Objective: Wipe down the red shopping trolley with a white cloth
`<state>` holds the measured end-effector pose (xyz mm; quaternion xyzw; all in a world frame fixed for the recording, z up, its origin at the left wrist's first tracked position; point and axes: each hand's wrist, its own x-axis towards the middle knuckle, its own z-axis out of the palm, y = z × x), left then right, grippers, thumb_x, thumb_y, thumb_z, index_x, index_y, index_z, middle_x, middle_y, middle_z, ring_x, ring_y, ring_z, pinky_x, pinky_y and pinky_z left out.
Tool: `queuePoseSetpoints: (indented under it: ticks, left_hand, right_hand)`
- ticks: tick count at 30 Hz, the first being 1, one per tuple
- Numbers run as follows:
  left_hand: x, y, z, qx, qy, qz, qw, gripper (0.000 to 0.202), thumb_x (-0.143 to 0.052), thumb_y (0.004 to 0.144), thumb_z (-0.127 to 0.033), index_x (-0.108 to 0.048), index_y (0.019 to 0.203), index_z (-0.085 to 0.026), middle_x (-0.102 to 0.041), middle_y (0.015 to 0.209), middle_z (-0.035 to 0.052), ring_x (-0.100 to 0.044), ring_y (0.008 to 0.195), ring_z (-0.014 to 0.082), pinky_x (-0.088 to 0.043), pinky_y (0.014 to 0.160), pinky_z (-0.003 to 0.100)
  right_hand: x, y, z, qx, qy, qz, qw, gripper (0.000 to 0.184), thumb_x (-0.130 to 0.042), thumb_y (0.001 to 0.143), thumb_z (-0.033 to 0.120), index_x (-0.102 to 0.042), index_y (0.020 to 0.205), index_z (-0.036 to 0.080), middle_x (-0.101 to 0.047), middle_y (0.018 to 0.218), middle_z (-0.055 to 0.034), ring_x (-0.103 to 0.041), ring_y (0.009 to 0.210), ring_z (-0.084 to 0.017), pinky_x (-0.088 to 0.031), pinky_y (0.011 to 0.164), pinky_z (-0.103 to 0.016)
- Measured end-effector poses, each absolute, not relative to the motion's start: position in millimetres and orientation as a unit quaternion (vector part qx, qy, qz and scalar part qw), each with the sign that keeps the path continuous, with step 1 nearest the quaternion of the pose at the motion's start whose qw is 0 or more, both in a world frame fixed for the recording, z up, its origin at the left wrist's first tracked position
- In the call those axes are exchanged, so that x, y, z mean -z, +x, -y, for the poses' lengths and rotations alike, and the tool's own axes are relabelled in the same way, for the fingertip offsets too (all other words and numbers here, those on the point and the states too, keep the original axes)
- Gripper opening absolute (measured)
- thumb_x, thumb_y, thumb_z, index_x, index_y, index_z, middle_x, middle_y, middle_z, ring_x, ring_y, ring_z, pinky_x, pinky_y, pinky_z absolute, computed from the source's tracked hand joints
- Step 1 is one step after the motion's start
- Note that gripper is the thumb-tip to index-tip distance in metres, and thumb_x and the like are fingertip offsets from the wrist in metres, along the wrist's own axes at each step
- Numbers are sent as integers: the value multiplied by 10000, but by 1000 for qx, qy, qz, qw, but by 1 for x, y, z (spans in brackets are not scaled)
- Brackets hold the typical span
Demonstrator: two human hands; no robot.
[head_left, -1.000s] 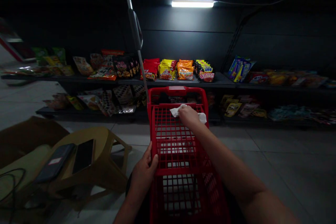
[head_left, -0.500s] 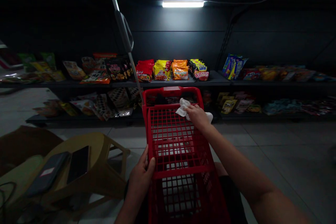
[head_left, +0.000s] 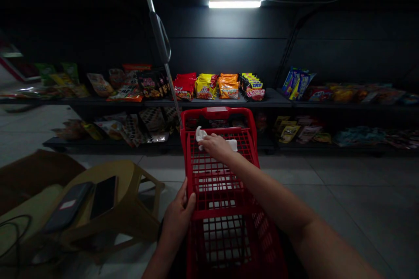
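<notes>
A red plastic shopping basket (head_left: 218, 215) with gridded sides and a raised handle stands in front of me, and a metal pole (head_left: 161, 37) with a grey grip rises at its far left corner. My left hand (head_left: 179, 211) grips the basket's left edge, thumb on the near side and fingers partly hidden. Toward the far left of the grid, my right hand (head_left: 216, 146) is closed on a white cloth (head_left: 200, 134), pressing it to the red bars. Part of the cloth sticks out at the right of that hand.
Shelves ahead (head_left: 229, 103) carry several rows of snack packets (head_left: 205, 87) under a bright tube light (head_left: 235, 3). To the left is a tan plastic stool (head_left: 127, 187) with a phone (head_left: 104, 196) and a dark flat case (head_left: 70, 205) on it. A cardboard box (head_left: 36, 165) lies beside it.
My right hand has moved the cloth from the right side of the basket's grid to the left side. My left hand keeps its hold. The view has shifted slightly.
</notes>
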<state>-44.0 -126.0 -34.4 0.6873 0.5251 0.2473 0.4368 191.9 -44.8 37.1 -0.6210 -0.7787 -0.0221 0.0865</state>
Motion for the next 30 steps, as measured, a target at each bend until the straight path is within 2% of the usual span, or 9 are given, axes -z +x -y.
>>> queuePoseSetpoints:
  ticks: [6, 10, 16, 20, 24, 30]
  left_hand:
    - [39, -47, 124, -257, 690, -512, 442, 689, -471, 911, -462, -354, 1520, -164, -732, 1190, 61, -703, 1073, 218, -532, 882, 293]
    - [37, -46, 124, -259, 689, -509, 445, 693, -451, 921, -471, -328, 1531, -164, -739, 1171, 55, -708, 1060, 221, -533, 873, 298]
    - [30, -45, 128, -249, 686, -515, 448, 696, -454, 922, -461, -326, 1533, -152, -733, 1183, 66, -704, 1071, 232, -523, 890, 303]
    - [31, -46, 128, -257, 687, -508, 451, 697, -449, 926, -461, -314, 1539, -159, -709, 1236, 68, -690, 1102, 230, -525, 893, 296]
    - [33, -46, 128, -257, 693, -506, 444, 689, -441, 930, -454, -312, 1541, -163, -671, 1302, 70, -665, 1152, 229, -513, 924, 296]
    - [33, -45, 127, -255, 684, -502, 464, 706, -447, 926, -447, -280, 1551, -164, -689, 1273, 64, -694, 1091, 222, -522, 902, 299]
  right_hand:
    - [-41, 210, 44, 10, -675, 733, 85, 369, -454, 938, 203, -578, 1283, 245, -661, 1160, -88, -578, 1086, -222, -423, 932, -316]
    - [-39, 195, 39, -21, -675, 732, 89, 429, -449, 938, 244, -512, 1358, 302, -631, 1180, -92, -616, 1042, -237, -443, 904, -337]
    - [-28, 169, 48, 33, -672, 732, 108, 354, -438, 934, 190, -587, 1252, 234, -646, 1186, -90, -562, 1079, -251, -448, 903, -364]
    - [-23, 157, 78, 32, -598, 795, 97, 294, -438, 965, 222, -633, 1183, 250, -653, 1139, -63, -551, 1046, -227, -436, 916, -362]
    - [-24, 154, 81, 41, -563, 820, 94, 305, -413, 992, 245, -589, 1239, 268, -650, 1124, -54, -542, 1042, -236, -448, 878, -372]
    - [-28, 149, 54, 62, -632, 767, 95, 324, -370, 994, 194, -571, 1246, 227, -581, 1270, -86, -533, 1062, -234, -470, 862, -359]
